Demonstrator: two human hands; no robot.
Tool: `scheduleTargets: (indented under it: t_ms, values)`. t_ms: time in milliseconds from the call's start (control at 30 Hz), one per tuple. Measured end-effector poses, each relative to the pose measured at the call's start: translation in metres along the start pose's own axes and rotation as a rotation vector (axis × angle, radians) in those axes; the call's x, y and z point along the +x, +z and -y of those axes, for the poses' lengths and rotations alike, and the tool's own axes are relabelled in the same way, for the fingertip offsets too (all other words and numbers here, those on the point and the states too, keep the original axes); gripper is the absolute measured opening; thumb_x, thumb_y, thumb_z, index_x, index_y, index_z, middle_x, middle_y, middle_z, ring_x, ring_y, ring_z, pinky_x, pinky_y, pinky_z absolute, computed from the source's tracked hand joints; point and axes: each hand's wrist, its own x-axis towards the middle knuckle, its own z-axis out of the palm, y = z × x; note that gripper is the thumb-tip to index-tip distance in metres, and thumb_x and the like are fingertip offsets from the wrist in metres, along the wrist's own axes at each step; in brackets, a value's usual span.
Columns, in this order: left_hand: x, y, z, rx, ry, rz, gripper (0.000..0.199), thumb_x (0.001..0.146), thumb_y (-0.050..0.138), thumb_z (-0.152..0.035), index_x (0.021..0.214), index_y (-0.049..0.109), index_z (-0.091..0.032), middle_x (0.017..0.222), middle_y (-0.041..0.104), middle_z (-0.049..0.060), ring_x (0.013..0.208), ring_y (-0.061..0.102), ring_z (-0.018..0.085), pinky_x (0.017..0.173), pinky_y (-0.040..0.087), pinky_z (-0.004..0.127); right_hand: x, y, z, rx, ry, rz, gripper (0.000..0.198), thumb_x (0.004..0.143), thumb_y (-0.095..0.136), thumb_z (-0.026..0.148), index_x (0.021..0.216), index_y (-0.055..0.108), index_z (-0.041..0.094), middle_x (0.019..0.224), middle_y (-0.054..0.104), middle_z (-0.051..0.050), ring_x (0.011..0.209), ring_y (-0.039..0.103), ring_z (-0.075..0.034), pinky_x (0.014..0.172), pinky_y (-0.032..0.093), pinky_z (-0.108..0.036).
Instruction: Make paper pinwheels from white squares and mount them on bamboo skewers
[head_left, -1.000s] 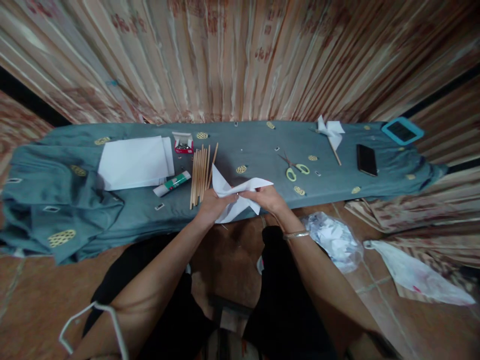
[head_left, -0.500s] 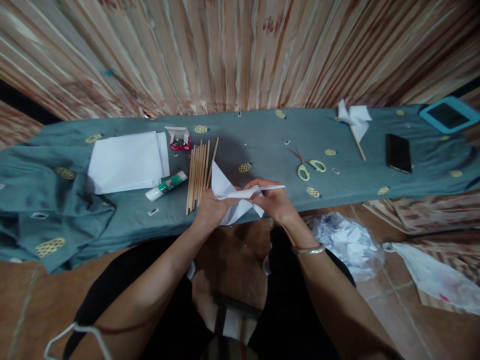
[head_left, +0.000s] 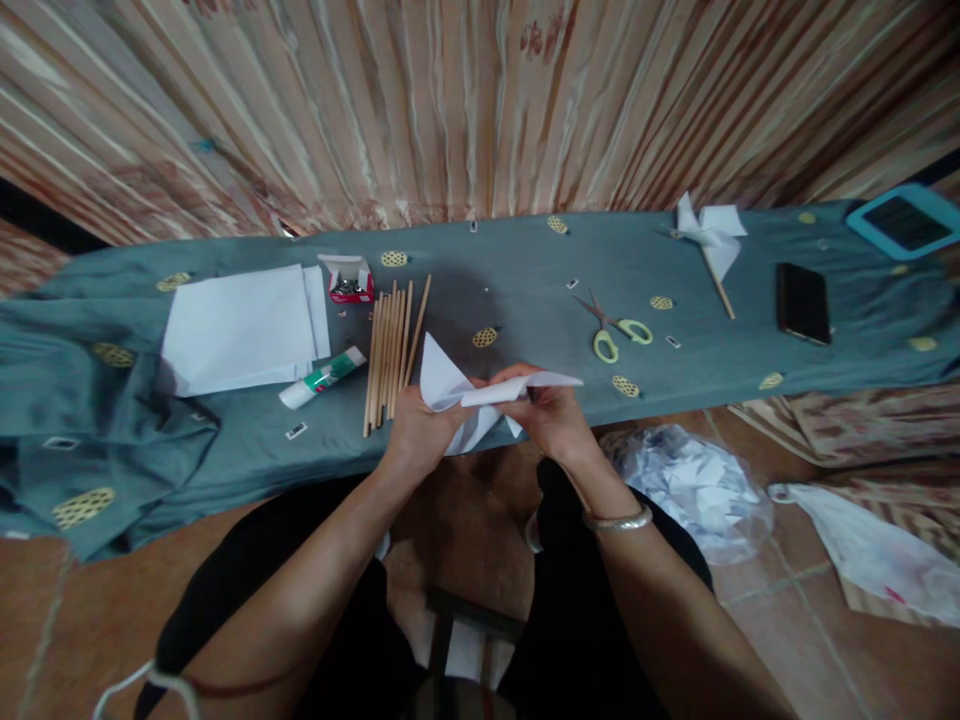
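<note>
Between my hands, over the table's front edge, is a white paper pinwheel (head_left: 444, 378) with its blades bent and folded. My left hand (head_left: 420, 430) is closed on its left side. On the right side, my right hand (head_left: 551, 415) grips the paper with fingers curled round it; some fingertips are hidden behind the paper. Just left of the pinwheel lies a row of several wooden sticks (head_left: 386, 355). Green-handled scissors (head_left: 615, 328) rest on the cloth beyond my right hand, blades apart.
Left on the blue-green cloth (head_left: 517, 300) are a stack of white paper (head_left: 236, 330), a glue stick (head_left: 322, 378) and an open red box (head_left: 350, 280) of small metal pieces. Right are a pinwheel on a stick (head_left: 716, 250), a phone (head_left: 803, 303) and a blue-framed tablet (head_left: 904, 222). A plastic bag of paper scraps (head_left: 697, 490) sits on the floor.
The pinwheel has turned slightly in my hands, and its right blade now reaches a little further right. Both hands keep their hold. The view has shifted slightly.
</note>
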Motion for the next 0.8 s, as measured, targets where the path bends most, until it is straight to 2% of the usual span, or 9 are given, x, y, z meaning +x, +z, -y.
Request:
scheduleTargets:
  t_ms: [133, 267, 333, 667, 800]
  values:
    - [-0.004, 0.0, -0.002, -0.083, -0.08, -0.006, 0.023, 0.051, 0.082, -0.022, 0.073, 0.076, -0.016, 0.068, 0.075, 0.001, 0.062, 0.067, 0.017, 0.06, 0.052, 0.025, 0.001, 0.003, -0.003, 0.024, 0.016, 0.002, 0.02, 0.064, 0.072, 0.035, 0.065, 0.066, 0.016, 0.06, 0.057, 0.002, 0.058, 0.045, -0.011, 0.055, 0.036, -0.025]
    - [-0.007, 0.001, -0.005, -0.258, -0.261, -0.04, 0.031, 0.043, 0.087, -0.024, 0.069, 0.074, -0.015, 0.066, 0.074, 0.001, 0.058, 0.065, 0.016, 0.06, 0.052, 0.026, 0.002, 0.005, -0.004, -0.02, 0.045, -0.038, 0.025, 0.066, 0.071, 0.037, 0.056, 0.063, 0.015, 0.055, 0.055, 0.002, 0.053, 0.042, -0.009, 0.051, 0.034, -0.024]
    - [-0.008, 0.002, -0.007, -0.291, -0.303, -0.042, 0.033, 0.041, 0.089, -0.024, 0.067, 0.073, -0.014, 0.065, 0.074, 0.001, 0.056, 0.064, 0.015, 0.058, 0.051, 0.026, 0.003, 0.005, -0.005, -0.035, 0.049, -0.057, 0.025, 0.065, 0.071, 0.038, 0.057, 0.065, 0.015, 0.054, 0.054, 0.002, 0.053, 0.042, -0.009, 0.051, 0.034, -0.025]
    - [-0.011, -0.002, -0.006, -0.259, -0.261, -0.008, 0.033, 0.042, 0.088, -0.023, 0.072, 0.074, -0.015, 0.07, 0.076, 0.001, 0.062, 0.067, 0.017, 0.064, 0.053, 0.027, 0.004, 0.004, -0.008, 0.026, 0.13, -0.005, 0.025, 0.061, 0.074, 0.038, 0.06, 0.067, 0.014, 0.058, 0.061, 0.0, 0.053, 0.046, -0.01, 0.051, 0.037, -0.025]
    - [-0.01, -0.003, -0.001, -0.235, -0.251, -0.034, 0.033, 0.044, 0.088, -0.026, 0.071, 0.074, -0.013, 0.068, 0.075, 0.002, 0.06, 0.066, 0.016, 0.062, 0.052, 0.027, 0.004, 0.003, -0.005, 0.035, 0.139, 0.013, 0.024, 0.062, 0.075, 0.037, 0.065, 0.07, 0.014, 0.061, 0.064, -0.001, 0.056, 0.05, -0.011, 0.052, 0.04, -0.025]
